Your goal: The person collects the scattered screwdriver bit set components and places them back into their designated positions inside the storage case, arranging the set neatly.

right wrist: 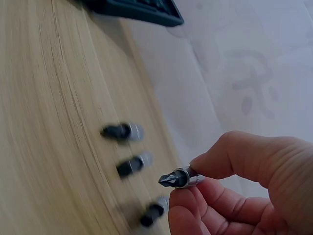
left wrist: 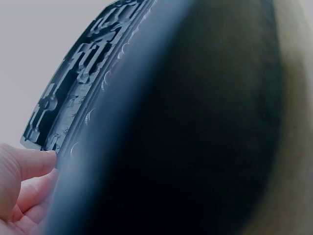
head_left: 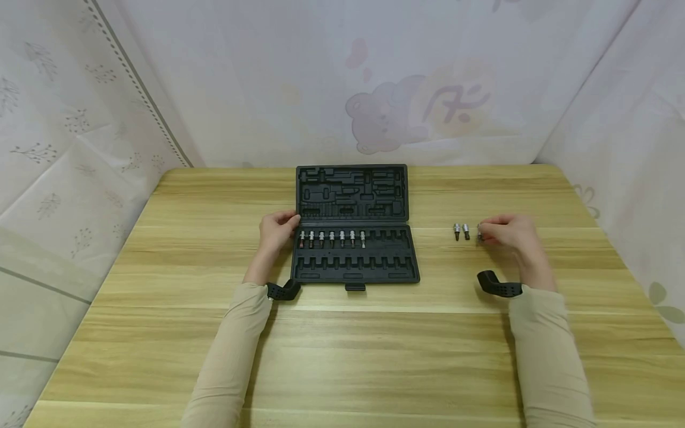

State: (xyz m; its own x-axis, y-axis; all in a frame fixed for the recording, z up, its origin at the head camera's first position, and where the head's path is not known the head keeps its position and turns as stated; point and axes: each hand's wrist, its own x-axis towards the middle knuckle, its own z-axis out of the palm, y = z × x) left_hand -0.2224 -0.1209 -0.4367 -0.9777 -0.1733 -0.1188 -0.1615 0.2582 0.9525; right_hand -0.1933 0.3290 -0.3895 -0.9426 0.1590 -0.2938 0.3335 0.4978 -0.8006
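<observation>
A black bit-set case (head_left: 393, 252) lies spread wide on the table, its lid folded back. Several silver bit sockets (head_left: 332, 239) sit in a row along the left of its upper slots. My left hand (head_left: 275, 230) pinches the case's left edge near the hinge, thumb on top; the wrist camera's mount hides much of that view. Off to the right of the case, my right hand (head_left: 511, 233) holds a bit socket (right wrist: 180, 178) with a cross-shaped tip between thumb and fingers. Three more bit sockets (right wrist: 129, 165) lie on the wood beside that hand.
The wooden table (head_left: 364, 351) reaches back to a pale printed curtain (head_left: 257, 89). A small latch (head_left: 355, 287) sticks out from the case's front edge. Black camera mounts (head_left: 500, 286) are worn on both wrists.
</observation>
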